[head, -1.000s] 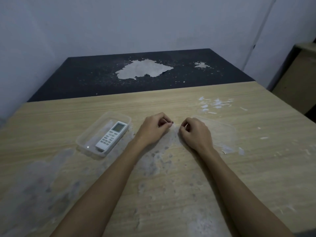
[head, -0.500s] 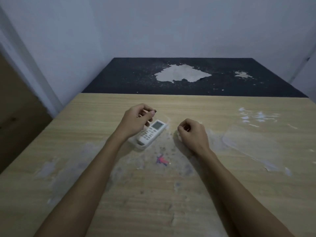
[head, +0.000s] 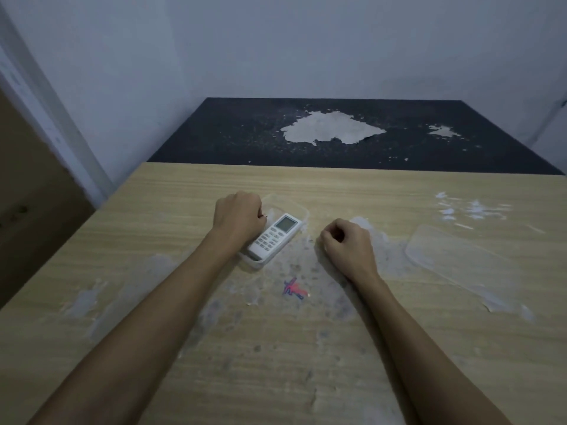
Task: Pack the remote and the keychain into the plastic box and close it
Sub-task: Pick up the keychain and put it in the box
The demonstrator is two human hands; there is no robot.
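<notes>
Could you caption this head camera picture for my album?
Left hand at the clear plastic box holding a white remote; lid lies aside.

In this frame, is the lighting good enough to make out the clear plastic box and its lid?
Head view: dim and even, without glare or hard shadows; the clear plastic box and flat clear lid show only faint outlines against the wooden table, while the white remote stands out; wide-angle bending at edges.

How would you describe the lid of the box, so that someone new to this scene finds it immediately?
Start from the wooden table and go to its right side, past the right hand. The lid lies flat there, apart from the plastic box that holds the remote. It is a clear, shallow, rounded rectangle with nothing on it.
</notes>
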